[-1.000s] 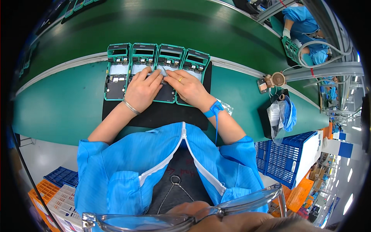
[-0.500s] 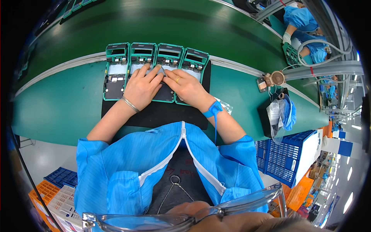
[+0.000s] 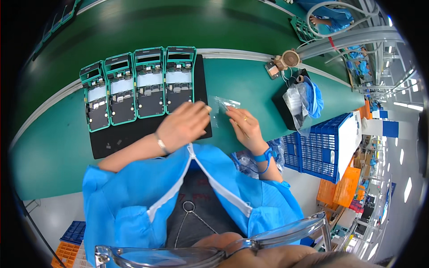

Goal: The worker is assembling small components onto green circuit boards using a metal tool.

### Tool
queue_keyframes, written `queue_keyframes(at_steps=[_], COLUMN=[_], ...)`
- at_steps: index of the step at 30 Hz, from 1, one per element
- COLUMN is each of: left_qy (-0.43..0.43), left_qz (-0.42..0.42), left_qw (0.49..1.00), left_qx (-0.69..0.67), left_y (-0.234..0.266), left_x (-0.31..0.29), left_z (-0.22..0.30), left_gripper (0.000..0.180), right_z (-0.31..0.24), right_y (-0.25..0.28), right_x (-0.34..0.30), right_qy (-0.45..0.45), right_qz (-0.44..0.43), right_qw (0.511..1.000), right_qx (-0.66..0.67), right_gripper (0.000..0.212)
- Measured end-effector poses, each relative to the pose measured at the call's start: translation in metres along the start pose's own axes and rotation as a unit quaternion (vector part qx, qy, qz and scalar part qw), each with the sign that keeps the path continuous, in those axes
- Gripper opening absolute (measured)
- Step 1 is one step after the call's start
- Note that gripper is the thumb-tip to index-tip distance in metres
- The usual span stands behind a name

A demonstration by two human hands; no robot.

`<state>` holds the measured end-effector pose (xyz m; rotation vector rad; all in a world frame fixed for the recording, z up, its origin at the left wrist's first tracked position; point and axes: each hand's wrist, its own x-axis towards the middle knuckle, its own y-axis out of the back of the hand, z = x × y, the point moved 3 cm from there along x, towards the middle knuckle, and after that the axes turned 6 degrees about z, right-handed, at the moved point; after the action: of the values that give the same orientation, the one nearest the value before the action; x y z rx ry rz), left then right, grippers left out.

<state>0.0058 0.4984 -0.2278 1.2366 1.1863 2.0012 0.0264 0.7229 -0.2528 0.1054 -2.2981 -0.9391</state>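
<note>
Several green-framed device housings (image 3: 150, 103) stand side by side on a black mat (image 3: 129, 140), each with a white panel and a black lower part. My left hand (image 3: 185, 126), slightly blurred, is over the mat's right edge, palm down with fingers stretched and nothing visible in them. A small clear plastic bag (image 3: 219, 117) lies on the green table between my hands. Fingers of my right hand (image 3: 248, 129) reach to the bag's right side; thumb and forefinger are apart. Whether they touch the bag I cannot tell. Small grey pieces (image 3: 114, 145) lie on the mat's lower left.
A black box (image 3: 286, 107) with clear plastic and blue cloth stands right on the table (image 3: 241, 80). Near it is a brown round device (image 3: 289, 59) with wires. Blue crates (image 3: 319, 147) stand beyond the table's right edge. A co-worker's sleeve (image 3: 339, 20) shows far right.
Both hands have left the housings and moved right toward the clear bag. The grey piece between my fingers no longer shows there. The view has shifted, so the housings appear farther left.
</note>
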Motion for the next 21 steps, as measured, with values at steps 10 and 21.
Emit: queue_keyframes(at_steps=[10, 21], left_qy=[-0.095, -0.022], left_qz=[-0.040, 0.150], left_qw=[0.993, 0.988], left_qx=[0.063, 0.035], left_y=[-0.076, 0.042], left_x=[-0.013, -0.028], left_z=[0.002, -0.034], left_gripper=[0.067, 0.031], right_z=[0.008, -0.040], right_y=[-0.009, -0.038], right_x=[-0.003, 0.081], right_qy=[0.007, 0.161], right_qz=[0.017, 0.019], right_qw=[1.000, 0.986], right_qx=[0.018, 0.041], right_gripper=[0.031, 0.032])
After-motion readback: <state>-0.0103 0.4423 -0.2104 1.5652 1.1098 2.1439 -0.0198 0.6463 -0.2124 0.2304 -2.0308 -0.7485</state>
